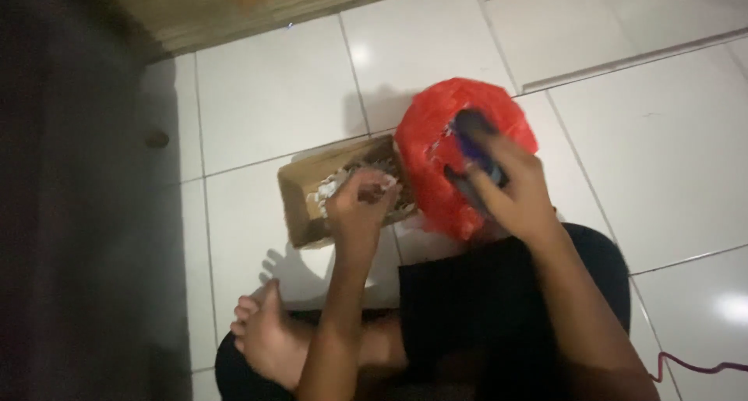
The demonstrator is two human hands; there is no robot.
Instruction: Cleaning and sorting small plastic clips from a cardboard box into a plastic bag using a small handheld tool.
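White tiles under us, our left hand (360, 206) pinches small pieces over the box (312, 194) while the right hand (510, 190) grips a dark tool (477, 148) by the red bag (436, 144); we should keep the hands low.

Glossy tile floor (265, 97), matt cardboard box (300, 206) (crinkly plastic bag (436, 144))

The single head-worn camera looks steeply down from close above the seated person's lap, facing the white tiled floor (662, 151), with a wooden edge (234, 11) toward eleven o'clock.
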